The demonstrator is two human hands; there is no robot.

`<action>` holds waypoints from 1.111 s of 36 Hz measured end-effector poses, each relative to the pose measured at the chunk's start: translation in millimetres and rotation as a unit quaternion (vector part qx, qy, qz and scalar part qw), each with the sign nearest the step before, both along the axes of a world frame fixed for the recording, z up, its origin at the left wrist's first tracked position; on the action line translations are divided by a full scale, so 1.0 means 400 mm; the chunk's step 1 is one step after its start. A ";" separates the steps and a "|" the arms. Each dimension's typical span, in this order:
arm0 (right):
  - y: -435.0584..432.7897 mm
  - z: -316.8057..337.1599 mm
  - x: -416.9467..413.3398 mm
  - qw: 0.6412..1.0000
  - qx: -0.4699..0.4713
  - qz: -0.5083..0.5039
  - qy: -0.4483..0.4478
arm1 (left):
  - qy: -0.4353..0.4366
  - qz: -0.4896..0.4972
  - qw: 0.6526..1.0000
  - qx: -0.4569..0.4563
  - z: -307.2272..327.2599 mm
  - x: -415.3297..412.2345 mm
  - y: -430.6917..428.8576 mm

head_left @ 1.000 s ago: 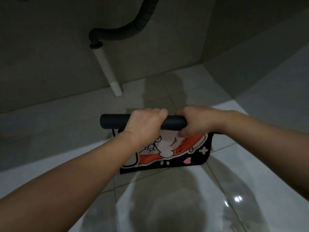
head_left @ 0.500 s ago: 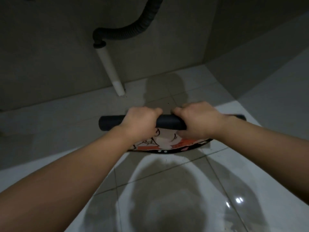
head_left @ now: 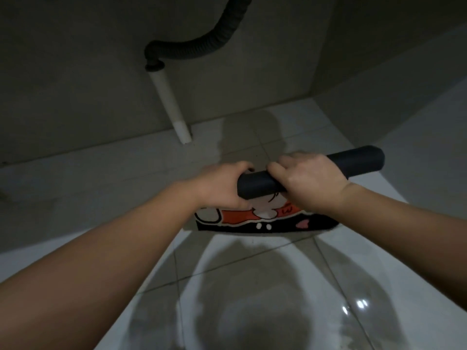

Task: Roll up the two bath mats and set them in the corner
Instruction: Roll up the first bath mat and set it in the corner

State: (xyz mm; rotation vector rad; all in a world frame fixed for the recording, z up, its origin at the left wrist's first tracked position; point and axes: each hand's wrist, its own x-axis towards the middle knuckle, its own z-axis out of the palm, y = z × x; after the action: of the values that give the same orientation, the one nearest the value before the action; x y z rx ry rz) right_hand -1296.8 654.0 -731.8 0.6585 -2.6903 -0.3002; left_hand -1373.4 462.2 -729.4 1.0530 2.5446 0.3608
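Note:
A bath mat with a black back is rolled most of the way into a dark tube that slants up to the right. A short flap with an orange, white and black cartoon print hangs loose below the tube. My left hand grips the tube's left end. My right hand grips the tube near its middle, fingers curled over the top. Only one mat is in view.
Glossy white floor tiles lie below me. A white drain pipe with a dark corrugated hose runs down the grey back wall. The corner of the two walls is at the upper right.
The roll has shifted right and tilted, its right end now higher. My left hand has slid to the roll's left end. The printed flap hangs lower than half a second ago.

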 end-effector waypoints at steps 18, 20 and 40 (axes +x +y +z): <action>0.004 0.029 -0.009 0.948 -0.113 -0.151 -0.258 | 0.184 -0.015 0.983 0.015 -0.043 0.013 -0.010; 0.012 0.004 0.001 0.980 -0.059 -0.106 -0.156 | 0.103 -0.007 0.995 0.004 -0.043 0.006 -0.004; 0.000 0.011 -0.018 0.904 -0.124 -0.153 -0.380 | 0.261 -0.068 0.963 0.006 -0.072 0.035 0.003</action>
State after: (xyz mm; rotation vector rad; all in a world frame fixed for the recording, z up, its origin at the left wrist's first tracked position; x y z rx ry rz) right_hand -1303.9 654.1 -727.3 0.2987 -3.4966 0.2998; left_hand -1359.4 463.5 -758.2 1.4792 2.8932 0.0619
